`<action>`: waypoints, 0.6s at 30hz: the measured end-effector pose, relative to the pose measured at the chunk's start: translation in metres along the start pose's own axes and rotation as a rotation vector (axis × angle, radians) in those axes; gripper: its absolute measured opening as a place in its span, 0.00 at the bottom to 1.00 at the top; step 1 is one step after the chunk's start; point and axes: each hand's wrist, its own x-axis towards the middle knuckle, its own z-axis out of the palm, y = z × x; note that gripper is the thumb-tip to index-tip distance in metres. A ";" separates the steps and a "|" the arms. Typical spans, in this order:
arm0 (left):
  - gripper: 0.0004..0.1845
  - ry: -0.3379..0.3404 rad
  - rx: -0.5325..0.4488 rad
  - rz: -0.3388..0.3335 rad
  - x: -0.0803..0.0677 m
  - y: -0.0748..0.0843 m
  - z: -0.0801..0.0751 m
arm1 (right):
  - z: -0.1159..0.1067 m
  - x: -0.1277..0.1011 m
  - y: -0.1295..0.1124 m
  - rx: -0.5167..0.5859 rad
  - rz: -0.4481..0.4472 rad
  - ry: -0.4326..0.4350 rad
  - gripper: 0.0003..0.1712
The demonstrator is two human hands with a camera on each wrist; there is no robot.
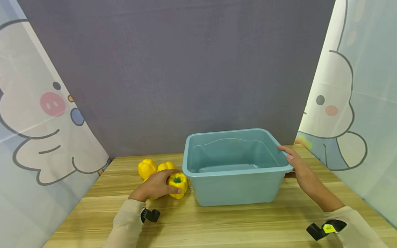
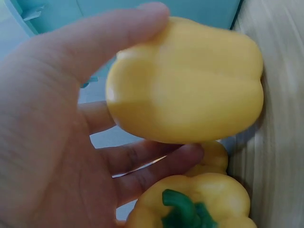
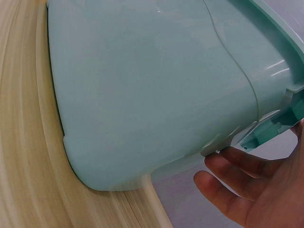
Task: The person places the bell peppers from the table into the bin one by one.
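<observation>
My left hand point(image 1: 155, 185) grips a yellow bell pepper point(image 1: 179, 190) with a green stem, thumb on its near side and fingers around the far side. This pepper stands just left of a blue-green plastic bin point(image 1: 237, 190). More yellow bell peppers point(image 1: 147, 168) lie behind and beneath that hand, partly hidden by it. One pepper with a green stem point(image 2: 183, 209) appears below the fingers in the left wrist view. At the bin's right end, my right hand point(image 1: 299, 169) holds the rim, thumb on top and fingers point(image 3: 237, 173) underneath, against the outer wall.
The bin sits upright on a wood-grain table point(image 1: 217, 225), and its visible inside holds nothing. A dark grey cloth panel point(image 1: 201, 75) rises behind the table. Cartoon-printed curtains point(image 1: 34, 144) hang on both sides.
</observation>
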 end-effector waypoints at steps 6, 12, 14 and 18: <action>0.41 0.011 -0.061 0.006 0.000 -0.002 0.000 | 0.000 0.000 0.000 0.001 -0.003 -0.004 0.29; 0.41 0.016 -0.162 -0.032 0.000 -0.001 -0.002 | 0.001 -0.002 -0.001 -0.013 -0.004 -0.011 0.30; 0.41 0.021 -0.185 -0.039 0.000 -0.001 -0.003 | 0.001 -0.001 -0.001 -0.011 0.002 -0.011 0.30; 0.40 0.029 -0.221 -0.047 0.000 -0.003 -0.003 | 0.000 -0.001 -0.001 -0.007 0.009 -0.012 0.30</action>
